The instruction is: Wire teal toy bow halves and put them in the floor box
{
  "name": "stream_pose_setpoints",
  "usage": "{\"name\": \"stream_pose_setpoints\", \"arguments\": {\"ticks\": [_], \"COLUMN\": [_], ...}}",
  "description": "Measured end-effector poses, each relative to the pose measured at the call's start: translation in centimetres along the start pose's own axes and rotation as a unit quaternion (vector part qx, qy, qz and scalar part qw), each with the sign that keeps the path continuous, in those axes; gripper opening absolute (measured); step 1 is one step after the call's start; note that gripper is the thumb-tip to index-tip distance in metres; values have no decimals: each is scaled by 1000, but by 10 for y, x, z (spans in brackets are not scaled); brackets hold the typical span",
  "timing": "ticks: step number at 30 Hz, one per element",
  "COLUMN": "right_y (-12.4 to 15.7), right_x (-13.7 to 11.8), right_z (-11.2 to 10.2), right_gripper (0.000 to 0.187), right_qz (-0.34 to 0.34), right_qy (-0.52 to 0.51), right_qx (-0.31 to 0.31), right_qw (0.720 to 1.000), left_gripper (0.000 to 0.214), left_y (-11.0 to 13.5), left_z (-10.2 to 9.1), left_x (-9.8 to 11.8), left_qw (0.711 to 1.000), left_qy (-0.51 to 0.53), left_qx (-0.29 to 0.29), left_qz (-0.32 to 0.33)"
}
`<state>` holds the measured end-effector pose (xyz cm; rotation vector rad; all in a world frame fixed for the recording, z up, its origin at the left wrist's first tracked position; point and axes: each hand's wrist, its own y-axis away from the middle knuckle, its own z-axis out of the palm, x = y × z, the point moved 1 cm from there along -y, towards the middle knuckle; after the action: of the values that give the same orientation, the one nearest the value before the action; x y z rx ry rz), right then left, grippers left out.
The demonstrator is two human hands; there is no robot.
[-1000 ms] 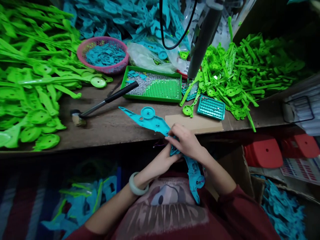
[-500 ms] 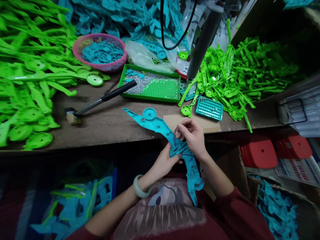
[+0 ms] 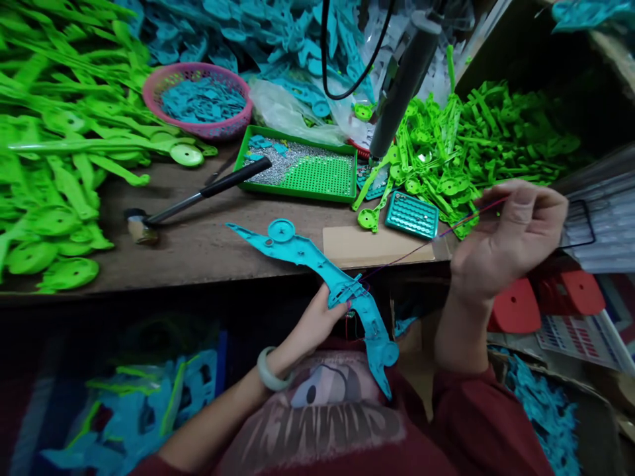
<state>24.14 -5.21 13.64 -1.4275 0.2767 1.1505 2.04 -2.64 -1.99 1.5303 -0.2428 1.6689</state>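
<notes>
1. A head-camera view looks down at a cluttered wooden workbench (image 3: 208, 254) and the person's own two hands in front of it.
2. The left hand (image 3: 312, 324) has its fingers closed around the middle of a long, curved teal plastic shell (image 3: 302, 250). One end of the shell rests on the bench edge and the other points down toward the person's lap.
3. The right hand (image 3: 506, 241) is raised well to the right. Its thumb and fingers pinch thin red and purple wires (image 3: 426, 242), which run taut from the middle of the shell.
4. The shell looks light and stiff, with thin tips that might flex. Its thick middle, where the left hand grips, seems the safest hold. The wires look fine, limp and easy to snap, so they are best pinched near the end and pulled gently.
5. On the bench lie a hammer (image 3: 198, 195), a green tray of small screws (image 3: 302, 173), a pink basket (image 3: 198, 99), a small teal tray (image 3: 411, 215) and a cardboard sheet (image 3: 367, 246). Heaps of green plastic parts (image 3: 54, 172) surround them.
6. Half a second earlier the right hand was down on the shell beside the left, and the wires were bunched at its fingertips. It has since swung up and rightward, drawing the wires straight.
</notes>
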Motion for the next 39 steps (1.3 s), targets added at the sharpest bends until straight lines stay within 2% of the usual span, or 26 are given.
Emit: {"name": "stream_pose_setpoints", "arguments": {"ticks": [2, 4, 6, 7, 9, 12, 14, 15, 17, 18, 20, 21, 23, 25, 27, 29, 31, 32, 33, 34, 35, 37, 39], "right_y": [2, 18, 39, 48, 55, 40, 30, 30, 45, 59, 97, 116, 146, 157, 147, 115, 67, 41, 15, -8, -27, -52, -60], "right_x": [6, 18, 35, 46, 70, 98, 99, 92, 71, 59, 36, 28, 20, 21, 27, 39, 61, 75, 91, 107, 124, 153, 171], "right_z": [-1, 3, 16, 25, 46, 69, 70, 65, 51, 43, 29, 25, 24, 27, 26, 17, 2, -6, -12, -16, -18, -15, -10], "right_gripper": [13, 21, 25, 25, 24, 24, 35, 41, 47, 49, 54, 51, 50, 51, 42, 24, 25, 24, 22, 20, 19, 15, 9], "right_qz": [130, 268, 334, 339, 297, 132, 22, -6, 13, 56, 159, 202, 269, 268, 214, 155, 116, 99, 70, 48, 39, 35, 38], "right_qy": [-42, -71, -59, -39, 24, 172, 266, 292, 287, 258, 188, 150, 95, 72, 65, 89, 176, 249, 323, 389, 431, 441, 419], "right_qx": [-100, -204, -273, -296, -323, -303, -281, -289, -363, -426, -542, -561, -527, -485, -497, -506, -445, -384, -335, -331, -356, -415, -471], "right_qw": [986, 939, 900, 892, 899, 928, 922, 912, 886, 865, 803, 789, 800, 829, 839, 844, 870, 884, 883, 858, 828, 795, 775], "left_gripper": [44, 51, 55, 56, 52, 43, 38, 37, 37, 37, 36, 37, 45, 49, 50, 55, 61, 62, 62, 61, 59, 58, 56], "left_y": [1, 0, -1, -2, -3, -2, 0, 2, 5, 6, 7, 6, 2, -3, -6, -8, -8, -7, -6, -5, -4, -2, 1], "left_z": [-1, -1, -2, -3, -6, -19, -34, -42, -58, -63, -67, -64, -53, -38, -26, -20, -20, -21, -22, -24, -26, -28, -29], "left_x": [0, 0, 2, 4, 11, 27, 38, 44, 53, 57, 59, 59, 54, 48, 45, 48, 54, 57, 59, 60, 61, 58, 52], "left_qw": [1000, 997, 991, 989, 986, 983, 978, 976, 967, 960, 940, 931, 924, 934, 942, 944, 946, 948, 951, 954, 956, 955, 947], "left_qy": [30, 80, 131, 150, 169, 180, 191, 197, 220, 240, 292, 318, 349, 337, 312, 303, 300, 291, 280, 267, 258, 262, 292], "left_qx": [10, 6, -6, -9, 2, 43, 78, 95, 129, 148, 175, 176, 149, 121, 119, 123, 119, 119, 122, 126, 128, 117, 84], "left_qz": [-2, -4, -7, -8, -6, -6, -14, -18, -11, -1, 25, 37, 41, 9, -27, -40, -42, -45, -48, -52, -56, -70, -103]}}
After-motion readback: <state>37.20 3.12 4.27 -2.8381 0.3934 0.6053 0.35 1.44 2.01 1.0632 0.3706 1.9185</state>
